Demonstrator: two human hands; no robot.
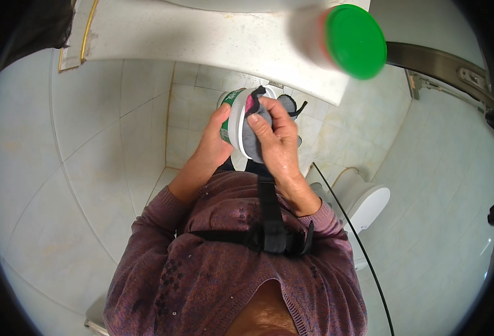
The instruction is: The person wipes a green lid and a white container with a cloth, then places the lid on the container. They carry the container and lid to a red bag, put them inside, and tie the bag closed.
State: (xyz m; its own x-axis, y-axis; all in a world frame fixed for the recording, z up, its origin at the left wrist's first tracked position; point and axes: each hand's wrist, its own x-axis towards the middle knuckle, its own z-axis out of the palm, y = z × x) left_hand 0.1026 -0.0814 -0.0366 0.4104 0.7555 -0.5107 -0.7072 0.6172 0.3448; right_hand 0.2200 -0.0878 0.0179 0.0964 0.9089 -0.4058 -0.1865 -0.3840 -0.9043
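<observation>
My left hand is wrapped around a white plastic tub with a green label, tilted on its side in front of my body. A grey cloth with a black edge and a pink patch lies against the tub's right end. My right hand pinches that cloth between thumb and fingers and presses it on the tub. The cloth hides most of that end, so I cannot tell whether it is the tub's opening or its base.
Above my hands runs a white countertop; a container with a green lid stands at its right end. A white toilet is at lower right, past a dark-edged glass panel. Dark grey footwear shows partly below my right hand.
</observation>
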